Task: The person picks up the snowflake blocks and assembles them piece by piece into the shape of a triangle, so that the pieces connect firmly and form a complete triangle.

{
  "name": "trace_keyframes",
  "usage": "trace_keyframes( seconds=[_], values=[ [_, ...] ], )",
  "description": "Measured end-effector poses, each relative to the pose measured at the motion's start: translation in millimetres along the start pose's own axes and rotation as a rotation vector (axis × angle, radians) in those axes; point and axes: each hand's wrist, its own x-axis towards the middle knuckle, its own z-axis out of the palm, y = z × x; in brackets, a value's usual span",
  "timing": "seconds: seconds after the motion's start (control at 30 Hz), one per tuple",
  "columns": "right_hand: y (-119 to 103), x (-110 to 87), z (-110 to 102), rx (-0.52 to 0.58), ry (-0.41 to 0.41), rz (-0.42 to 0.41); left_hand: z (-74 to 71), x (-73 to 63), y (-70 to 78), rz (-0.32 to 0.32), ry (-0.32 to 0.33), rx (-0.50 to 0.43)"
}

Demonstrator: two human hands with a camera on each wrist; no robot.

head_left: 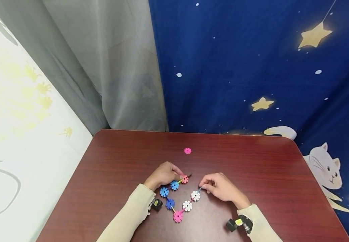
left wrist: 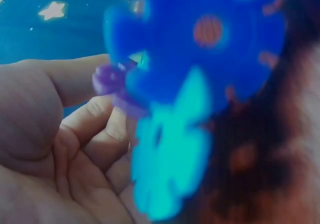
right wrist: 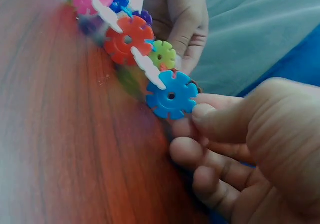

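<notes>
A chain of notched plastic snowflake discs, joined slot to slot, curves in an open U between both hands. My left hand [head_left: 166, 174] pinches its left end by a coral-red disc [head_left: 184, 179]; a brown disc [head_left: 190, 175] sticks out beyond. In the right wrist view, my right hand [right wrist: 235, 139] pinches a blue disc [right wrist: 172, 94] between thumb and finger. A white disc [right wrist: 148, 67] seen edge-on links it to a red one [right wrist: 120, 46]. A pink disc [head_left: 177, 216] sits at the bottom of the U. Close to the left wrist camera are blurred blue [left wrist: 240, 48] and turquoise [left wrist: 170, 159] discs.
One loose pink disc [head_left: 187, 151] lies farther back on the reddish-brown table [head_left: 126, 151]. Behind the table hang a grey curtain [head_left: 126, 67] and a blue starry one [head_left: 222, 67]. A dark wrist camera [head_left: 156, 204] sits by each cuff.
</notes>
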Motion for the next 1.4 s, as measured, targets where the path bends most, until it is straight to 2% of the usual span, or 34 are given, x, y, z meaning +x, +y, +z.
trace_keyframes(
  seconds=[0.13,0.27,0.37,0.53,0.7,0.93,1.07,1.17,1.3,1.4],
  values=[
    [-5,2.8,-1,-0.001,-0.059,-0.019,-4.6,-6.2,-6.2,-0.008,0.005,-0.043],
    [-5,6.8,-1,-0.043,-0.063,-0.040,-7.8,-10.2,-13.3,-0.009,0.006,-0.085],
    [-4,12.9,-1,-0.036,-0.055,-0.009,-9.7,-13.5,-18.8,-0.024,0.001,-0.125],
    [-1,30.4,-2,-0.030,-0.035,0.037,-11.9,-19.4,-25.5,-0.056,-0.060,-0.268],
    [0,47.8,-2,-0.041,-0.063,0.014,-11.8,-24.7,-27.8,-0.082,-0.106,-0.391],
    [-2,59.1,-1,-0.102,-0.107,-0.018,-11.6,-28.0,-30.3,-0.102,-0.123,-0.418],
    [-2,65.7,-3,-0.118,-0.054,-0.007,-10.5,-25.3,-30.0,-0.102,-0.111,-0.413],
    [1,76.5,-4,-0.123,0.044,0.038,-9.9,-22.4,-30.3,-0.097,-0.100,-0.412],
    [8,98.5,-4,-0.190,0.191,0.100,-8.4,-19.7,-31.5,-0.093,-0.090,-0.396],
    [13,114.2,-5,-0.259,0.246,0.142,-6.8,-18.3,-32.2,-0.091,-0.093,-0.403]
  ],
)
